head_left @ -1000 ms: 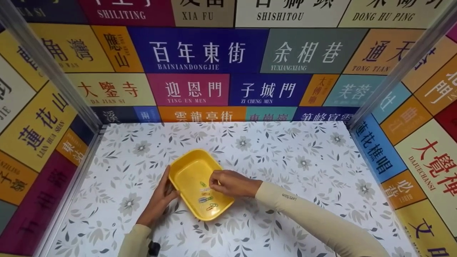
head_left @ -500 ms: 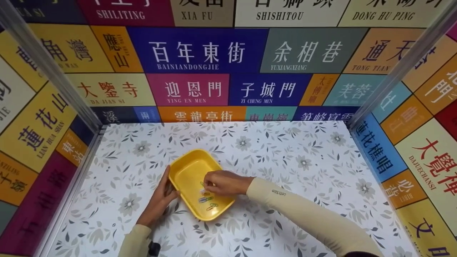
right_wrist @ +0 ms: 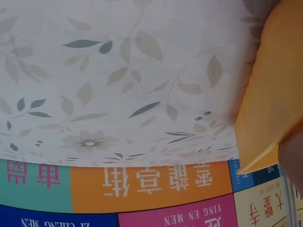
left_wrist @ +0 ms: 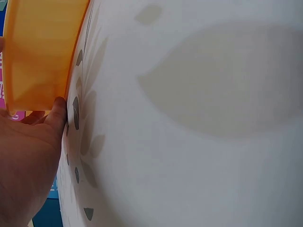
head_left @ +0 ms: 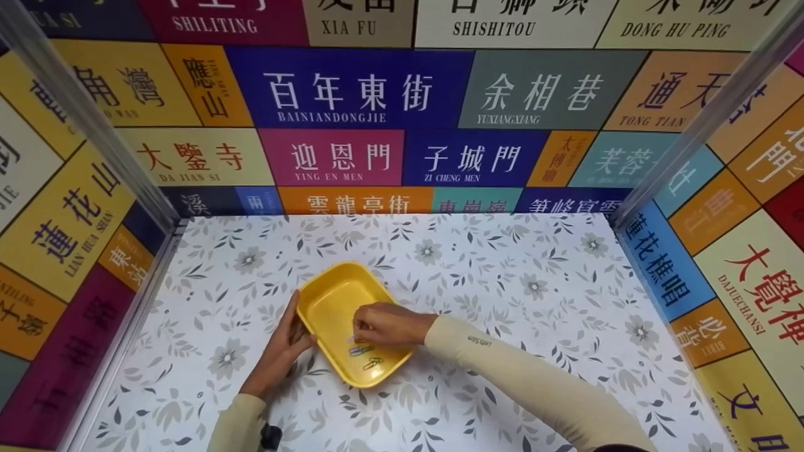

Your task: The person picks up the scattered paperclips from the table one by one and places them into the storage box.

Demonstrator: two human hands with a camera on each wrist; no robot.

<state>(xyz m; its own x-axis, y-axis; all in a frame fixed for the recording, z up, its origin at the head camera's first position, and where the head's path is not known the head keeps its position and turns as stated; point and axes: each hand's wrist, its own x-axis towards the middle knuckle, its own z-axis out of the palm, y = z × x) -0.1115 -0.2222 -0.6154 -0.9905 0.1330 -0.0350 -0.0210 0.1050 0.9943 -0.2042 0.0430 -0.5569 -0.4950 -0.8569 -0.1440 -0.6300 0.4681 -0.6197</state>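
Note:
A yellow plastic tray lies on the patterned table. My left hand is at its left side, with straight fingers along the wall and the thumb nearer the front. In the left wrist view, the thumb touches the tray's outer wall low down, by the table. My right hand reaches over the right rim with bent fingers, low above several coloured paper clips. It covers part of the clips, and whether a clip is between its fingertips is hidden. The right wrist view shows the tray's outside.
A white tabletop with a grey leaf and flower print surrounds the tray. Colourful panels with place names stand at the back and on both sides. Clear corner posts rise at the table's back corners.
My right hand has moved left and slightly down inside the tray, and now covers the green paper clip and others that showed earlier. The left hand and tray have stayed in place.

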